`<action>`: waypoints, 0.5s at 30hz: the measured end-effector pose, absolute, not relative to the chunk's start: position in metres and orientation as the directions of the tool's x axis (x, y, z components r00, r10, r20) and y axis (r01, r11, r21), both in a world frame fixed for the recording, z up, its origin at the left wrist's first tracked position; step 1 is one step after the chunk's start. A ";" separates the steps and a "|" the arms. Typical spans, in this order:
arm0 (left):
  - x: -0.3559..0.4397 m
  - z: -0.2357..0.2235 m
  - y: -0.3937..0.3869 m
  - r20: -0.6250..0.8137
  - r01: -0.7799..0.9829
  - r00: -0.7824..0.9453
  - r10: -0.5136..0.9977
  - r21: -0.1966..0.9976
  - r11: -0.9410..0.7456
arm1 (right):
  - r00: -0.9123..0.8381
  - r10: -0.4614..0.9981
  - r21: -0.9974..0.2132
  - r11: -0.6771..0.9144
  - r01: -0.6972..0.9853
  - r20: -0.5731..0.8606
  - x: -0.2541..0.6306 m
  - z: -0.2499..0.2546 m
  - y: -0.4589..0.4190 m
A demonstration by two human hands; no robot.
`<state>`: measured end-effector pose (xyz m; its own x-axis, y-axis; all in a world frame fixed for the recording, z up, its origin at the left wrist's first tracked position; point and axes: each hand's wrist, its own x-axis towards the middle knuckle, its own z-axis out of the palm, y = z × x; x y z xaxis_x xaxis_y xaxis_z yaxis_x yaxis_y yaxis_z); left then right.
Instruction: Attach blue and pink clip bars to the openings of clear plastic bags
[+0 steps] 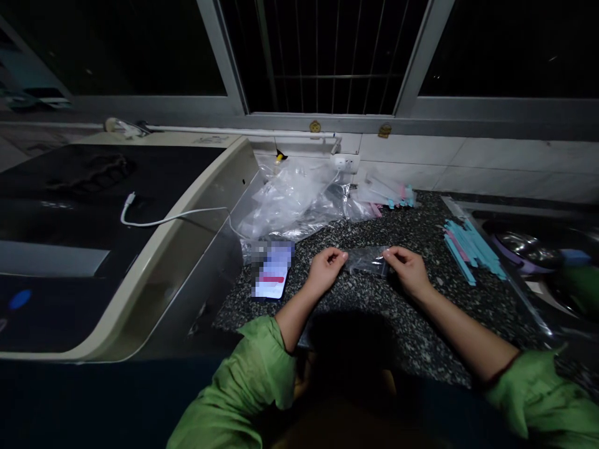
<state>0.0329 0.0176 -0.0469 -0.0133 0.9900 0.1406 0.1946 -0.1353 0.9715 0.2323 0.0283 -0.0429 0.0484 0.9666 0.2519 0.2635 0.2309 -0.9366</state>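
Observation:
Between my two hands a small clear plastic bag (367,260) is stretched out just over the dark speckled countertop (421,324). My left hand (326,269) pinches its left end between thumb and fingers. At the other end, my right hand (408,269) grips the bag's upper right corner in the same kind of pinch. To the left of my left hand lies a phone (274,271) with its screen lit, partly blurred. A loose pile of pale blue and pink flat strips (472,246) rests on the counter to the right of my right hand.
Crumpled clear plastic bags (294,196) are heaped by the wall, with packed strips (390,192) beside them. A white cable (187,214) runs over the washing machine (187,249) at left. On the right a sink (486,218) holds a metal bowl (526,247).

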 end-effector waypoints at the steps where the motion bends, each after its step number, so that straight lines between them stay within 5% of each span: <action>1: 0.034 -0.046 0.017 0.123 0.199 0.013 0.992 0.972 -0.123 | 0.077 0.964 -0.941 0.228 0.250 0.254 0.234 -0.042 0.029; 7: 0.039 -0.045 0.015 -0.026 0.209 0.178 0.984 0.978 -0.012 | 0.109 0.962 -0.949 0.220 0.226 0.249 0.235 -0.039 0.029; 15: 0.041 -0.049 0.018 -0.084 0.086 0.160 0.984 0.994 0.071 | 0.085 0.965 -0.946 0.220 0.237 0.246 0.230 -0.038 0.026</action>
<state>0.0414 0.0177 -0.0494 0.1598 0.9835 -0.0844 0.0865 0.0712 0.9937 0.2300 0.0261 -0.0378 0.0854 0.9655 0.2462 0.2368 0.2203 -0.9462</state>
